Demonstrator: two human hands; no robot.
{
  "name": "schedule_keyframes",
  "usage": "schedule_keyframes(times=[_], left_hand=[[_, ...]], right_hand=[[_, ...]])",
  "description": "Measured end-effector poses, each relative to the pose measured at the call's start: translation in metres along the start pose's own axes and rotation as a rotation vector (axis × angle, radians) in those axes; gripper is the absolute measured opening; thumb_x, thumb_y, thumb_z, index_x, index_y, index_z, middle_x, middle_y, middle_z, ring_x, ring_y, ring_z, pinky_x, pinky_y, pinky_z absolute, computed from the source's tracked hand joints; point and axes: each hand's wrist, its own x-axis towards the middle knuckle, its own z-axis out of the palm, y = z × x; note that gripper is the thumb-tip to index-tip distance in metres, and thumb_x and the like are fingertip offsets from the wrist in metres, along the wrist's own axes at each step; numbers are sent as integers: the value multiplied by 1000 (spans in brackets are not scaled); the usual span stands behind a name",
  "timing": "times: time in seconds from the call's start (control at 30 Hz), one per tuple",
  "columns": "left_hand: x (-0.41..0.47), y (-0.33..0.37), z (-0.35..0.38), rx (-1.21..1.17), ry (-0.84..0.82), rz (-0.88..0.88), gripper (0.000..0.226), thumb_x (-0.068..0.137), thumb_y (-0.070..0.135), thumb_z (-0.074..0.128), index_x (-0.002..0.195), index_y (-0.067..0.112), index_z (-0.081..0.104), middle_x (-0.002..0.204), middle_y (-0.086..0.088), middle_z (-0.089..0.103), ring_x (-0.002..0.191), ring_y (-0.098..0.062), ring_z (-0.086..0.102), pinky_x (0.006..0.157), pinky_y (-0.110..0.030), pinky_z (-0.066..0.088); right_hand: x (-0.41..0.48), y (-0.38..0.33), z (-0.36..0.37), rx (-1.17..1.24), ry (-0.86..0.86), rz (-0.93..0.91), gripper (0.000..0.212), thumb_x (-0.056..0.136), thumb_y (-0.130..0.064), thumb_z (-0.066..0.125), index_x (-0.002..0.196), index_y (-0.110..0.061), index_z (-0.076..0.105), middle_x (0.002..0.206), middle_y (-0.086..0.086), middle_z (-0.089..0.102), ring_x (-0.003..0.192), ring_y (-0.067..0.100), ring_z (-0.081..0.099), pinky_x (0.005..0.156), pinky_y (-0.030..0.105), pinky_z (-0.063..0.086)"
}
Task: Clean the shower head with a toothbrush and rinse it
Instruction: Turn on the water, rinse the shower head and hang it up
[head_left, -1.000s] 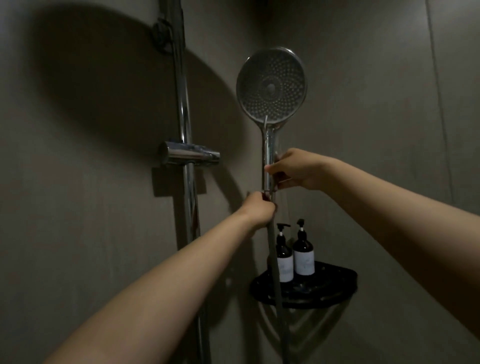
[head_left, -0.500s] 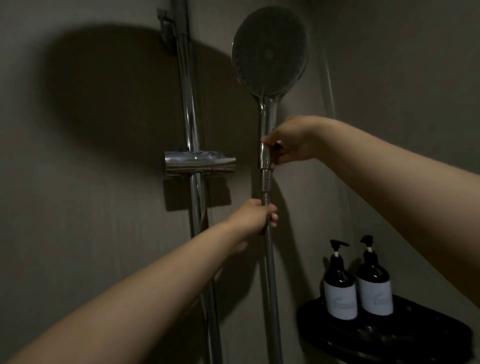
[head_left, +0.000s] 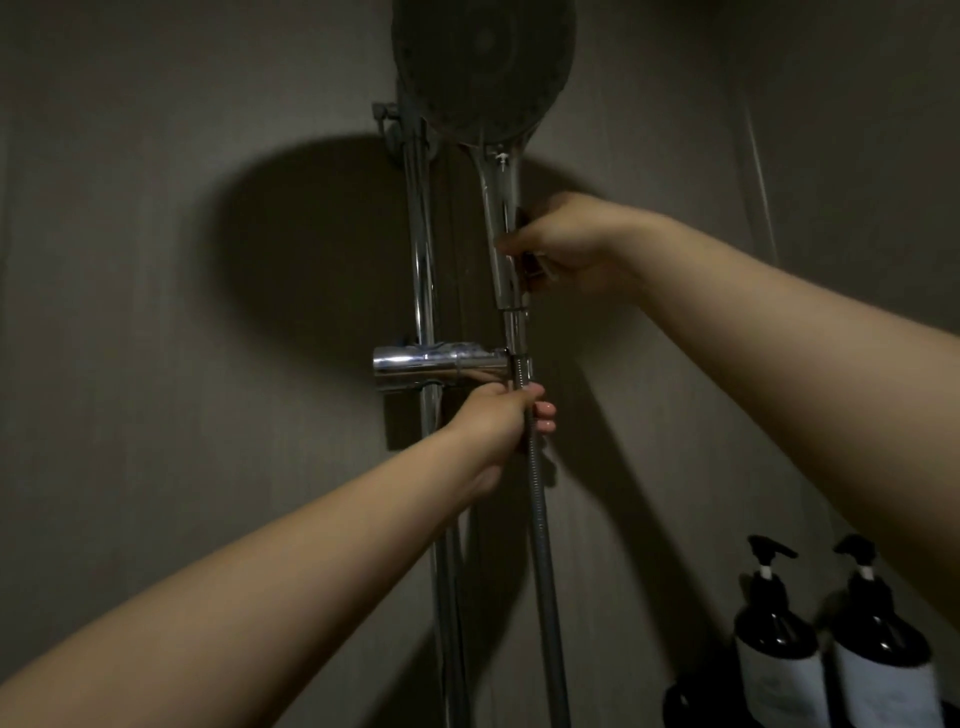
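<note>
The round chrome shower head (head_left: 483, 67) points up near the top of the view, its face dim. My right hand (head_left: 571, 244) grips its handle (head_left: 500, 218) partway down. Below, my left hand (head_left: 501, 415) grips the ribbed metal hose (head_left: 540, 545) just under the chrome holder bracket (head_left: 436, 364). The hose end lies right at the bracket's right end. No toothbrush is in view.
A vertical chrome rail (head_left: 426, 260) runs along the grey wall behind the bracket. At the bottom right two dark pump bottles (head_left: 774, 644) (head_left: 878, 649) with white labels stand on a black corner shelf (head_left: 675, 701).
Both hands have carried the shower head and hose left to the bracket on the rail. The view has swung left and up, so the bottles sit lower right.
</note>
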Motion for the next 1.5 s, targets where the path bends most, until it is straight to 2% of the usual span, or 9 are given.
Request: schedule_keyframes(times=[0.27,0.33,0.47,0.67,1.1,1.17,1.23,1.3,1.5], left_hand=[[8,-1,0,-65,57,-52,22,99,12,43,117,3,52,83,-6,57,68,-12,55,67,-23,49],[11,-6,-4,-70,68,-58,25,98,13,46,119,2,53,85,-6,59,71,-12,58,72,-23,50],[15,-9,-9,-56,62,-54,26,97,15,46,119,3,53,87,-6,61,79,-14,60,85,-28,51],[13,-3,-11,-63,66,-44,22,98,16,45,113,6,55,89,-6,60,80,-14,60,68,-24,50],[-1,-16,-14,-19,42,-130,34,100,16,40,131,2,45,82,-5,57,72,-14,57,67,-22,45],[-2,-20,-16,-9,40,-145,35,100,16,39,132,2,44,81,-5,57,71,-14,57,69,-23,44],[-1,-25,-16,2,51,-152,35,101,15,36,133,1,41,76,-5,56,66,-14,55,65,-23,42],[0,-29,-17,15,67,-147,35,101,14,35,133,1,41,74,-5,56,65,-14,55,63,-22,41],[-3,-31,-18,38,72,-144,37,101,15,35,136,2,39,77,-5,56,68,-13,55,64,-21,43]], right_hand=[[4,5,13,61,15,-29,5,91,-12,58,91,-12,52,80,4,52,72,16,52,64,26,48],[6,8,15,87,26,-35,12,91,-11,57,82,-15,51,76,4,50,67,15,49,58,25,44],[5,9,12,147,15,-18,11,93,-11,55,83,-15,51,78,3,51,69,14,51,59,24,45],[6,0,11,265,6,-33,3,94,-9,52,95,-9,54,80,3,54,69,12,54,58,24,47],[12,17,30,226,-25,-32,34,91,-11,57,124,-7,49,92,7,58,79,18,57,65,29,49],[11,23,32,245,-29,-26,28,91,-11,56,119,-8,52,97,8,60,83,20,59,72,31,52],[11,30,33,257,-43,-25,6,92,-10,56,97,-13,55,84,4,58,73,16,57,65,29,50],[13,36,34,268,-52,-34,10,92,-9,56,86,-17,55,75,1,57,63,12,57,58,25,47],[10,42,33,312,-85,-66,7,93,-9,53,98,-12,58,77,-1,62,62,8,62,56,22,48]])
